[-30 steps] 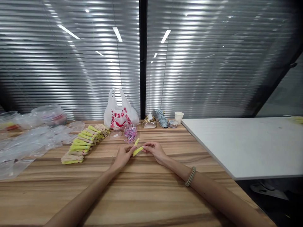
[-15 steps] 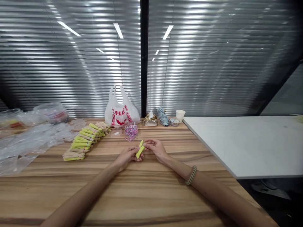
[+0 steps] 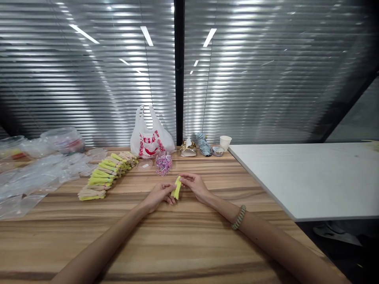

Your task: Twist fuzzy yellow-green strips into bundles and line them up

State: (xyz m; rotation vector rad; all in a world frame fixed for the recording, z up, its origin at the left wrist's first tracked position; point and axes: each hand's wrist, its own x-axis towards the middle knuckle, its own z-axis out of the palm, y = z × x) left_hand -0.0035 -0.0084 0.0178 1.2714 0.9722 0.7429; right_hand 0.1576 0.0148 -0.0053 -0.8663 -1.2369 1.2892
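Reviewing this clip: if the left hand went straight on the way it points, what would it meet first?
Past the yellow strips at its fingertips, the left hand would probably meet the right hand first, though depth is unclear.

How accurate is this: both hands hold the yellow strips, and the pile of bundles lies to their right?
The side is wrong: the head view shows the pile of bundles to the left of the left hand and right hand, which do both hold the yellow strips.
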